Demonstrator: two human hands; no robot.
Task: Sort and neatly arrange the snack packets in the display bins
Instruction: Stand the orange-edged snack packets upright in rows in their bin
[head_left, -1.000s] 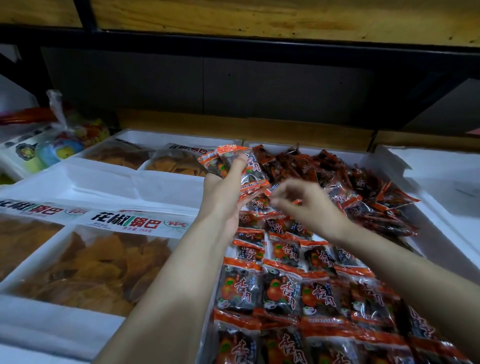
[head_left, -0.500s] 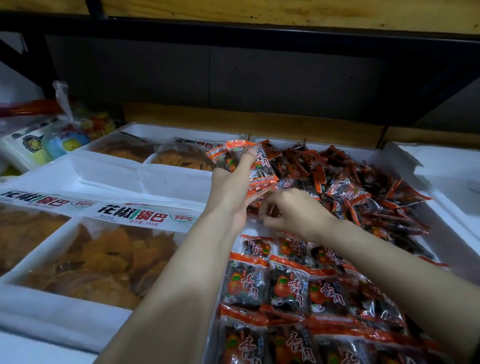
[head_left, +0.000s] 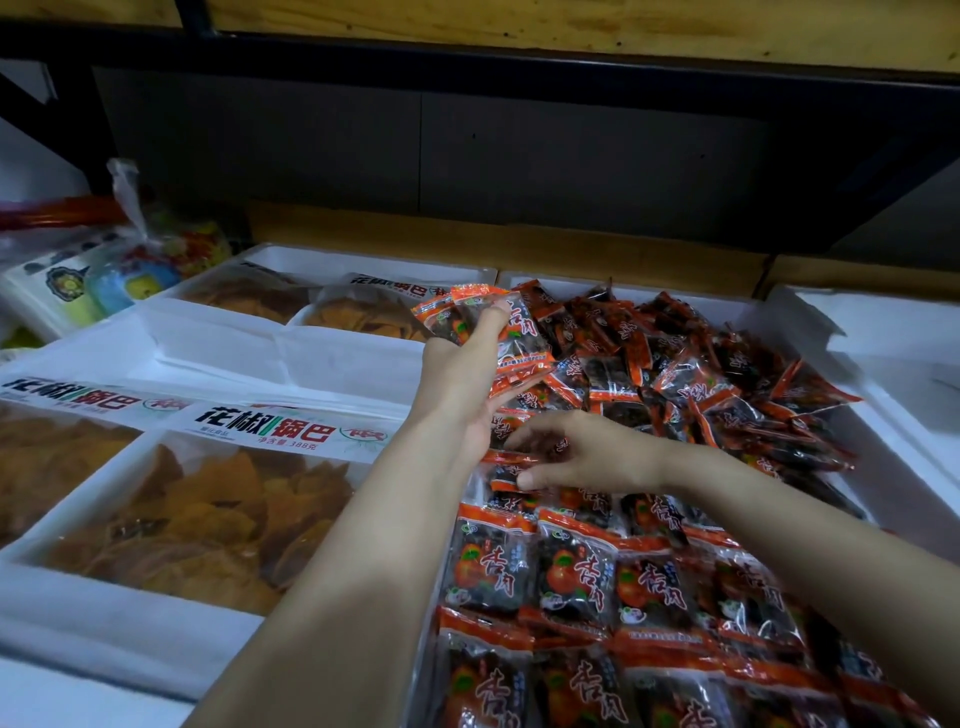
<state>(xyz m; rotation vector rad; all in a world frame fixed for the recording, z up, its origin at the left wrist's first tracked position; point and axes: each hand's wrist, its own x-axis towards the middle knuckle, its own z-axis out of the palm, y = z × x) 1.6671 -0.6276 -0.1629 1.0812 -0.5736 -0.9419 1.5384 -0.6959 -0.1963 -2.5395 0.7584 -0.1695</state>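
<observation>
Right hand (head_left: 587, 457), lower than a moment ago, pinches one orange-and-black plastic snack packet (head_left: 506, 470) beneath the left hand (head_left: 462, 374), which grips a fanned stack (head_left: 514, 338); the white foam bin (head_left: 898, 447) probably gains another row packet.

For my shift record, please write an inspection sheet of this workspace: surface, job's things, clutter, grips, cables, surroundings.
Surface: white foam display bin.
Job's things: small orange-and-black snack packets in neat rows in front; loose heap behind.
Clutter: clear plastic bag of colourful items, far left.
Grips: left hand holds a stack of packets; right hand pinches one packet.
Cables: nothing seen.
Surroundings: large bags of golden crisps in neighbouring bins; black shelf beam above.
</observation>
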